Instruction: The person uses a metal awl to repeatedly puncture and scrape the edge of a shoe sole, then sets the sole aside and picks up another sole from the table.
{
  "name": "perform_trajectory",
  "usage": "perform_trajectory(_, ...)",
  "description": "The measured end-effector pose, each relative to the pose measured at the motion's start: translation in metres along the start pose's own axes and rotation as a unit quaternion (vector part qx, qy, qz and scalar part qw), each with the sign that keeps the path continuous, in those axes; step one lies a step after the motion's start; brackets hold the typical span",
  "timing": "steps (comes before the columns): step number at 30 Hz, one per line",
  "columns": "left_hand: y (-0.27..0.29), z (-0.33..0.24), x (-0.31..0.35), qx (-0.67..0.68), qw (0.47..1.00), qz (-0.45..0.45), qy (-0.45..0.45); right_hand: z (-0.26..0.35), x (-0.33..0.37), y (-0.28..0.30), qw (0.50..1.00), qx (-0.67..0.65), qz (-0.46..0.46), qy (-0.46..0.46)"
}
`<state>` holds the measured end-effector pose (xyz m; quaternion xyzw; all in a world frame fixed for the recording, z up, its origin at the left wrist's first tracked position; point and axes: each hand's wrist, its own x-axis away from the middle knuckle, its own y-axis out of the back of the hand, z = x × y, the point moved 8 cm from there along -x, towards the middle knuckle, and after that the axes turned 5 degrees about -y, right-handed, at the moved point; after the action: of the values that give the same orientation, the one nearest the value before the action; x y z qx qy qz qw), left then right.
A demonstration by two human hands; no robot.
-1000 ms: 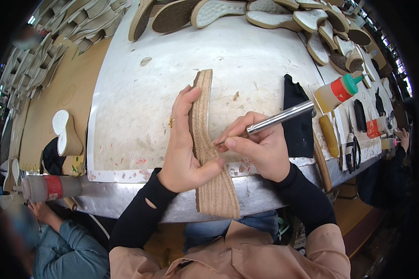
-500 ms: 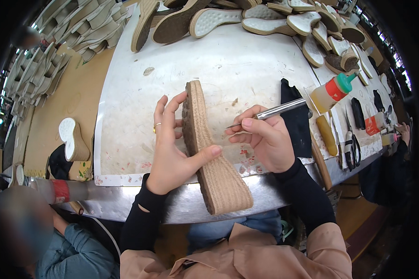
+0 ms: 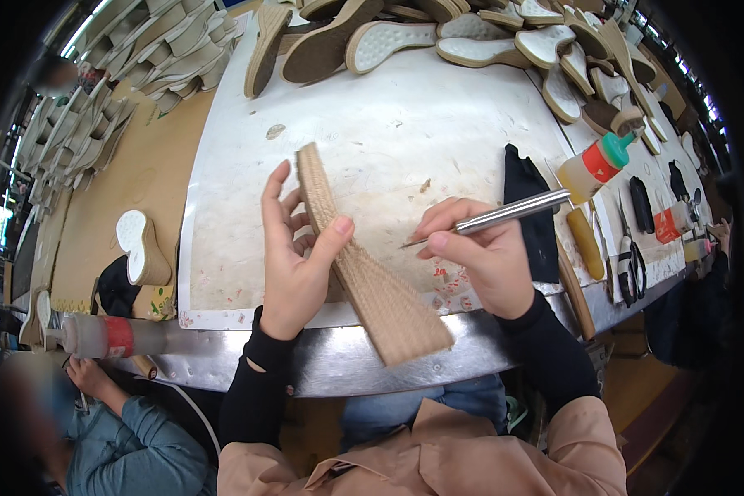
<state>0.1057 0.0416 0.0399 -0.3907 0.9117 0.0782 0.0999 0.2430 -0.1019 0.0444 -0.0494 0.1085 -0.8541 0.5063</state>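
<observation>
My left hand (image 3: 299,277) is closed around the upper part of a wedge shoe sole (image 3: 388,310), thumb on its near side and fingers behind. Braided jute covers the sole's side, which faces me; the thick heel end points down over the table's metal edge. In my right hand (image 3: 498,266) is a metal-handled awl (image 3: 512,211), gripped like a pen. Its thin tip points left toward the sole and stays apart from it. The sole looks slightly blurred by motion.
Many wedge soles (image 3: 388,45) are heaped at the far edge. To the right lie black cloth (image 3: 527,215), a green-capped bottle (image 3: 587,169) and scissors (image 3: 631,269). At left are another sole (image 3: 143,248), a clear bottle (image 3: 112,337) and a co-worker's hand (image 3: 91,376).
The sole has tilted, its narrow end swinging left, and the dark bottom has turned out of sight. My right hand with the awl sits slightly farther right. The co-worker's hand has risen beside the clear bottle.
</observation>
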Motion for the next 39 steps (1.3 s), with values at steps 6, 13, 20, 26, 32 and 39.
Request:
perform_trajectory(6,0.014,0.002,0.003,-0.043,0.995,-0.081,0.027,0.044,-0.007,0.003,0.995,0.043,-0.042,0.083)
perform_trajectory(13,0.006,-0.045,-0.01,-0.309,0.921,0.038,-0.232,0.024,-0.026,-0.021,0.997,0.066,-0.005,0.038)
perform_trajectory(20,-0.025,-0.052,-0.022,-0.433,0.849,0.192,-0.234,0.011,-0.029,-0.021,0.997,0.066,0.004,0.041)
perform_trajectory(26,-0.028,-0.049,-0.024,-0.428,0.847,0.226,-0.221,0.01,-0.029,-0.02,0.996,0.073,0.001,0.042)
perform_trajectory(32,-0.028,-0.049,-0.023,-0.427,0.844,0.23,-0.229,0.01,-0.029,-0.02,0.997,0.068,0.005,0.047)
perform_trajectory(39,-0.029,-0.05,-0.023,-0.426,0.843,0.225,-0.238,0.01,-0.029,-0.021,0.996,0.079,0.012,0.045)
